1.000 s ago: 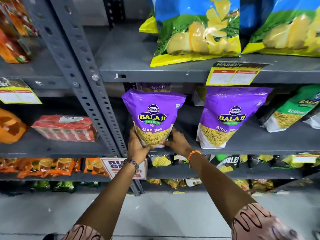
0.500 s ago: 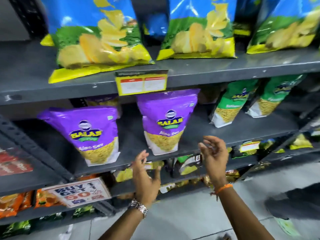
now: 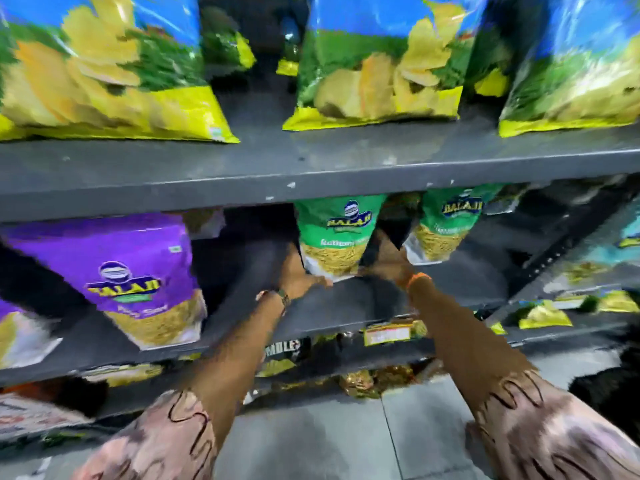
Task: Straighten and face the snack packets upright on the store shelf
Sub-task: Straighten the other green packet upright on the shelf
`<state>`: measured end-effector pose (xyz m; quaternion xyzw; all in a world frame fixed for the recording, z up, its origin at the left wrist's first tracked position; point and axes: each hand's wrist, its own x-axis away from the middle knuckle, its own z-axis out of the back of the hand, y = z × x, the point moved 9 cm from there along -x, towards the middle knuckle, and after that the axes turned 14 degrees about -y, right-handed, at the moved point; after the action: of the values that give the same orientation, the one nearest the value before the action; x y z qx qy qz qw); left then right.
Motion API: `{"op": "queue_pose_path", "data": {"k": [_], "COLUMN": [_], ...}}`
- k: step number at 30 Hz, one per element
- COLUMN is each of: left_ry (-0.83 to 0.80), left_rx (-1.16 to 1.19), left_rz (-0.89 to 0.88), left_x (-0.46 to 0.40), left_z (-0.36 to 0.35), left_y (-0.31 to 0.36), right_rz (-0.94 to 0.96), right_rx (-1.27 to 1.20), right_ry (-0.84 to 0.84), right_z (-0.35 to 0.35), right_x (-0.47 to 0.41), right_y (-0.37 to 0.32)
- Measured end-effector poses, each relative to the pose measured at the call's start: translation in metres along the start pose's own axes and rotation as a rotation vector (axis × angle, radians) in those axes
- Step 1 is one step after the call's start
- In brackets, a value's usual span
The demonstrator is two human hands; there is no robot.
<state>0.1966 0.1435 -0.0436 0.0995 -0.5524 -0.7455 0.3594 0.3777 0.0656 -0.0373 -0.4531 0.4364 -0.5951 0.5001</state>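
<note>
A green Balaji snack packet (image 3: 337, 233) stands on the middle grey shelf (image 3: 346, 306), its top under the shelf above. My left hand (image 3: 298, 275) grips its lower left side and my right hand (image 3: 388, 261) grips its lower right side. A second green packet (image 3: 446, 223) stands just to its right. A purple Balaji Aloo Sev packet (image 3: 138, 271) stands upright further left on the same shelf, with part of another purple packet (image 3: 14, 327) at the left edge. The picture is blurred.
Large blue, green and yellow chip bags (image 3: 104, 64) (image 3: 377, 60) (image 3: 581, 64) line the upper shelf (image 3: 311, 168). Lower shelves hold small yellow packets (image 3: 543, 317) and a price label (image 3: 388, 334). A slotted upright (image 3: 554, 258) stands at the right. Grey floor tiles (image 3: 346, 438) lie below.
The view has swung right along the shelf. Both hands, which were free in front of the purple packets, have reached to the green packet and closed on its lower sides.
</note>
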Motion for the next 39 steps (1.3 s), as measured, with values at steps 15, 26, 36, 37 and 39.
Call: {"op": "queue_pose_path", "data": {"k": [15, 26, 36, 37, 39], "left_ry": [-0.028, 0.522, 0.034, 0.044, 0.030], "left_rx": [-0.262, 0.085, -0.113, -0.129, -0.148], "left_rz": [0.114, -0.021, -0.043, -0.046, -0.048], "left_x": [0.028, 0.114, -0.064, -0.087, -0.114], "left_z": [-0.026, -0.033, -0.191, -0.188, -0.184], "left_y": [-0.042, -0.032, 0.099, 0.103, 0.114], "right_rz": [-0.134, -0.029, -0.042, -0.083, -0.109], "right_rx": [0.242, 0.065, -0.093, -0.107, -0.078], "right_ry": [0.107, 0.319, 0.340, 0.291, 0.183], "right_z": [-0.025, 0.041, 0.224, 0.225, 0.221], "right_x": [0.057, 0.106, 0.080, 0.076, 0.068], "right_y": [0.050, 0.036, 0.076, 0.071, 0.068]}}
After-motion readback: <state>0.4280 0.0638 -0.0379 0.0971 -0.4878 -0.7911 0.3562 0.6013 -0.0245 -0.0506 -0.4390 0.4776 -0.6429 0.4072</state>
